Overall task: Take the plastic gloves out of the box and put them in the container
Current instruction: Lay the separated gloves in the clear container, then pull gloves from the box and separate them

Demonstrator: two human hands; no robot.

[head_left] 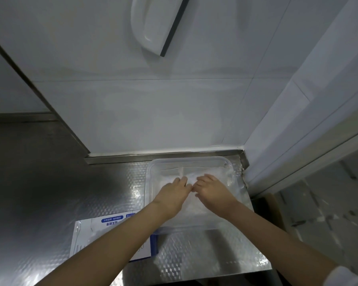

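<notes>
**Both hands down in the container, gloves hard to read**

I see both hands inside the clear plastic container (229, 164), which sits on the embossed steel counter (194, 250) in the corner where the white tiled wall (153, 110) meets the counter's raised back edge. My left hand (171, 194) and right hand (212, 189) lie side by side, fingertips almost meeting, palms down on the pile of plastic gloves (207, 174). The gloves are thin and see-through, so they blur into the container's walls; I cannot separate one glove from another or say how many there are. The fingers of both hands are curled forward and pressed into the film, but their undersides are hidden, so I cannot tell whether either hand is pinching a glove or only resting on the pile.

The box (103, 228), white with blue print, lies flat on the counter just beside the container's near left corner. My left forearm crosses it and covers much of its top, and its opening is not visible. A white object (147, 23) hangs on the wall, cut off by the top edge.
</notes>
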